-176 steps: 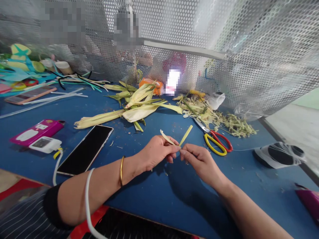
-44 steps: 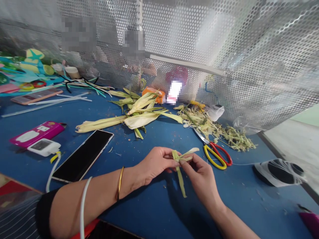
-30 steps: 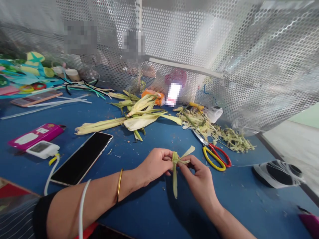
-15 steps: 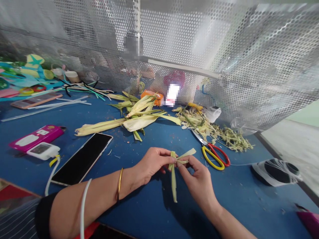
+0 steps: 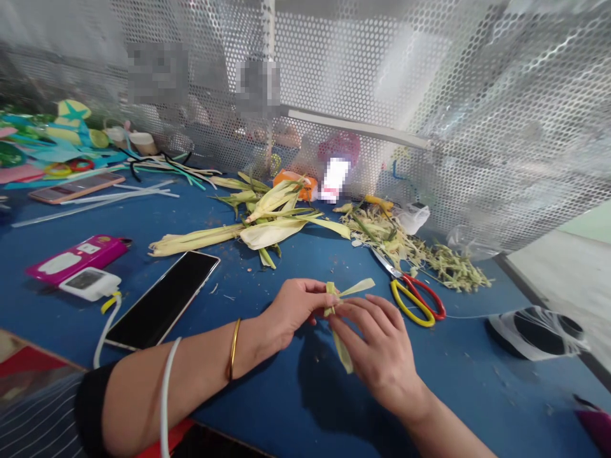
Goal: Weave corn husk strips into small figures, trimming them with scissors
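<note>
Crossed strips of pale green corn husk [image 5: 342, 346] are held up over the blue table, one end hanging down and another pointing up to the right. My left hand [image 5: 298, 310] pinches the strips where they cross, between thumb and fingers. Against the other side of the crossing, my right hand [image 5: 375, 340] has its fingers bent and their tips on the husk; its palm side is hidden. Scissors [image 5: 417, 299] with one yellow and one red handle lie just beyond my right hand. Farther back is a heap of whole corn husks [image 5: 272, 222].
A black phone [image 5: 165, 299], a magenta pouch [image 5: 79, 257] and a white device [image 5: 90, 282] with a cable lie to the left. Husk scraps [image 5: 391, 232] are piled at the back right. A wrapped black spool [image 5: 537, 332] trails thread. A perforated metal screen [image 5: 344, 70] stands behind.
Earlier, two separate-ended strips met between my fingertips; now they cross with a hanging tail. In the last half second my right hand turned over, its back showing more, and the tail swung right.
</note>
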Available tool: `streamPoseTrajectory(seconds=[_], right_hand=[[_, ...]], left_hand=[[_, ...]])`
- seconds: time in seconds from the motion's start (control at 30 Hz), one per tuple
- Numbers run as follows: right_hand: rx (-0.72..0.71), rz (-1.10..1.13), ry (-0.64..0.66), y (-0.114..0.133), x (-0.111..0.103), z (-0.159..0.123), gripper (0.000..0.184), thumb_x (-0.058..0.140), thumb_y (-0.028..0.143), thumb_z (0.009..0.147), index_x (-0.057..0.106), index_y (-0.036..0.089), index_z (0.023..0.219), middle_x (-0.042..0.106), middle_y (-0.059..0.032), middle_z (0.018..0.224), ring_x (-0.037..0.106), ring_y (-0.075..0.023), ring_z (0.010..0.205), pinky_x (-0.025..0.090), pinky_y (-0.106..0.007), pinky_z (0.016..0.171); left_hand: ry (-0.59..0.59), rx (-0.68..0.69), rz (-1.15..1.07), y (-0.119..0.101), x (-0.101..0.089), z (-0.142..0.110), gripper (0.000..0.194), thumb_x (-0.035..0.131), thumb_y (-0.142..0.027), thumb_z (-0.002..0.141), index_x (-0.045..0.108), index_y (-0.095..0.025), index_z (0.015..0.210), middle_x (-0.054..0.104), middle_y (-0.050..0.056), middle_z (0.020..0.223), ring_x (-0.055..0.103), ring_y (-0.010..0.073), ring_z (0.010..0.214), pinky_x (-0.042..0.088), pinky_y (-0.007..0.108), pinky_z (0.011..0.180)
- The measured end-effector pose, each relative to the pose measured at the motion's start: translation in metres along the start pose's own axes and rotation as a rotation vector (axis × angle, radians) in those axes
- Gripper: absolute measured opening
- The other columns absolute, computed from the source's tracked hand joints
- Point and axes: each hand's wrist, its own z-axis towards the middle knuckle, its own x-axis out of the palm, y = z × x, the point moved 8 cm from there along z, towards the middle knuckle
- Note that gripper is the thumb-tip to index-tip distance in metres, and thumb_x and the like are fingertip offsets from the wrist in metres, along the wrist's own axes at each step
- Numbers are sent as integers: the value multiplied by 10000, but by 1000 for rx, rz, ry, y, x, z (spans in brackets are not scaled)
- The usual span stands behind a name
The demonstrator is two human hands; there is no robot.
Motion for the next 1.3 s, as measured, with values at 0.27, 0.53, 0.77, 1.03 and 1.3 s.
streamPoseTrajectory(seconds=[0.27,0.53,0.77,1.03,1.3], right_hand=[[453,270,-6,-43,9,-10,172,482,154,939,591,219,822,676,-23,818,625,-168,775,449,-313,728],[854,398,143,-62,29,-29,273,492,331,913,487,220,664,469,57,518,428,-109,467,290,-235,467],[1124,737,106,-69,53,-44,350,561,483,844,560,194,647,456,54,474,410,-104,438,303,-228,428],[1146,998,73,-70,45,-37,312,736,460,716,573,197,761,585,25,576,534,-133,529,441,-256,528],[975,1060,23,-62,38,-24,148,685,321,791,704,200,875,698,-14,775,601,-166,711,470,-292,690]], left_hand=[[129,71,222,-2,14,-7,156,653,-173,691,766,-133,791,643,18,612,522,99,537,360,215,508],[178,25,212,0,21,-11,201,644,-253,778,747,-138,907,689,34,721,597,117,617,420,220,552],[-1,-36,67,9,10,-7,181,694,-155,736,634,-130,904,633,-15,624,584,90,532,477,220,591],[-66,12,-1,0,-4,1,190,654,-145,767,592,-153,946,581,-48,600,501,63,446,438,191,494],[-6,16,-13,1,2,0,195,672,-162,742,540,-174,885,523,-78,501,439,61,415,446,205,509]])
